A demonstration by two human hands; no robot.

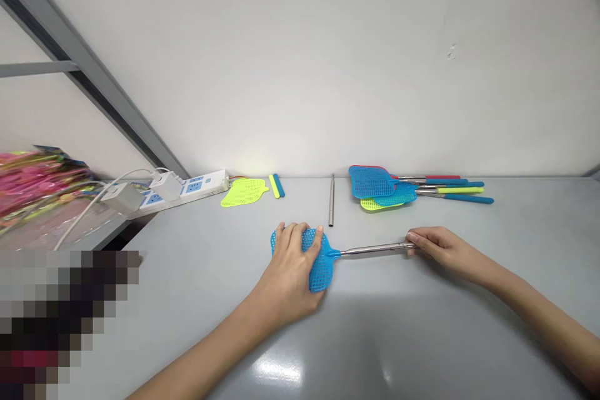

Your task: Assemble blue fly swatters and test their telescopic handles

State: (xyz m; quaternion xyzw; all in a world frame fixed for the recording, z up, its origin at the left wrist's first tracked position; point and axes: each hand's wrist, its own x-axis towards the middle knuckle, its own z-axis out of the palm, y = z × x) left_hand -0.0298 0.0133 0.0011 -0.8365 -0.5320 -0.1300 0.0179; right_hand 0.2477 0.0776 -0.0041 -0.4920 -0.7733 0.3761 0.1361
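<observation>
A blue fly swatter (323, 265) lies on the grey table (422, 337), its mesh head to the left and its thin metal rod (370, 250) running right. My left hand (293, 269) lies flat on the mesh head, fingers spread and pressing it down. My right hand (443, 250) pinches the right end of the rod with fingers closed round it.
A loose metal rod (331, 200), a yellow-green swatter head (244, 192) and two short grips (276, 185) lie farther back. A stack of finished swatters (398, 187) sits at back right. A white power strip (187, 187) and coloured packets (37, 181) are at left.
</observation>
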